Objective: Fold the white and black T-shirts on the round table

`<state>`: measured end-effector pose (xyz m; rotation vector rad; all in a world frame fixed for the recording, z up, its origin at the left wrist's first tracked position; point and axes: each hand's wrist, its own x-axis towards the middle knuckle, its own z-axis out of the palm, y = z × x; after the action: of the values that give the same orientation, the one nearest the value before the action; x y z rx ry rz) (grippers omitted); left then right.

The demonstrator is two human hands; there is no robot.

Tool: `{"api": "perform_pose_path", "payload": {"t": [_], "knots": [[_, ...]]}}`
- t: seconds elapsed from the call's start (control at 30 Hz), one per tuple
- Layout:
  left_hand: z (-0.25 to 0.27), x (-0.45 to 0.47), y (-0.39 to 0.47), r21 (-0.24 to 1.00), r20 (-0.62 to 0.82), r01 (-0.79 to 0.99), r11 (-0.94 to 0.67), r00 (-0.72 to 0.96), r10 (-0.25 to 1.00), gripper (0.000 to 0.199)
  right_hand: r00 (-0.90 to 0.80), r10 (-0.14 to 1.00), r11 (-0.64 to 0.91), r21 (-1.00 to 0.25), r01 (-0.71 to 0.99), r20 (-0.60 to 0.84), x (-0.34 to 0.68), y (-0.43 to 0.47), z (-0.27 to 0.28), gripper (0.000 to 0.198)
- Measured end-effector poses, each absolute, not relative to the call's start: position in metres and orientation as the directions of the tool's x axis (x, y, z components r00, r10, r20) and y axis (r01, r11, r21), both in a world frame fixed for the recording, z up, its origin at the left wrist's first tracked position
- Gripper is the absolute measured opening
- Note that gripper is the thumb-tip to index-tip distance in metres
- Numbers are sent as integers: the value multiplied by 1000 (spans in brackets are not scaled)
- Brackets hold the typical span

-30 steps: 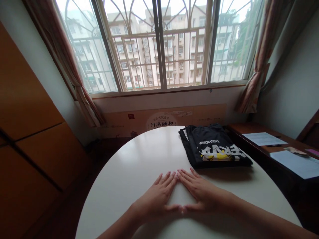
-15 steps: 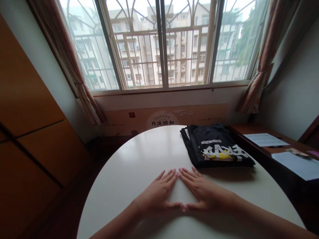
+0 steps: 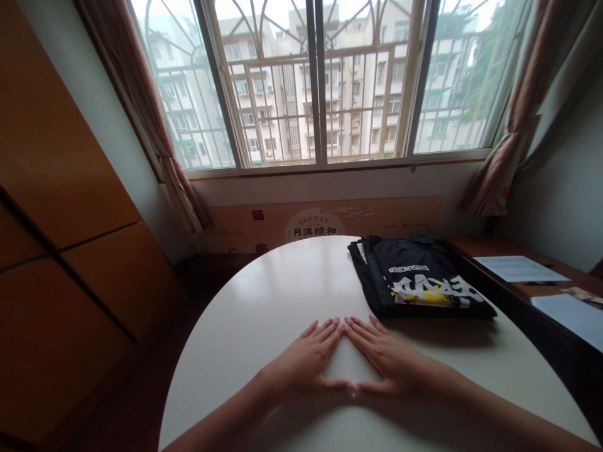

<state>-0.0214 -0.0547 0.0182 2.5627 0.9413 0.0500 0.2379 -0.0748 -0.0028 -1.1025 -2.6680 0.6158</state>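
My left hand (image 3: 308, 356) lies flat on the round white table (image 3: 245, 314), fingers stretched forward and thumb out to the right. Mirroring it, my right hand (image 3: 387, 358) rests palm down with its thumb pointing left. Fingertips and thumbs of both hands come close together, framing a triangle of tabletop; whether they touch I cannot tell. Neither hand holds anything. Just beyond my right hand sits a folded stack of black clothes (image 3: 409, 276), with white lettering and a yellow print on top.
To the right, a dark wooden desk (image 3: 490, 249) carries paper sheets (image 3: 521, 269). A wooden cabinet (image 3: 103, 276) stands at the left. Behind the table are a printed cardboard panel (image 3: 362, 213), a barred window (image 3: 318, 94) and tied curtains (image 3: 176, 182).
The whole view has shifted slightly, so the room and table appear a little farther right. My hands keep the same pose on the table, and the clothes have not moved.
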Motion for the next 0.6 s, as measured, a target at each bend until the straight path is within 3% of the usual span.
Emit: {"api": "perform_pose_path", "payload": {"t": [0.6], "knots": [[24, -20, -55, 384, -144, 630, -676, 763, 630, 117, -697, 717, 617, -435, 655, -32, 236, -74, 2, 114]]}}
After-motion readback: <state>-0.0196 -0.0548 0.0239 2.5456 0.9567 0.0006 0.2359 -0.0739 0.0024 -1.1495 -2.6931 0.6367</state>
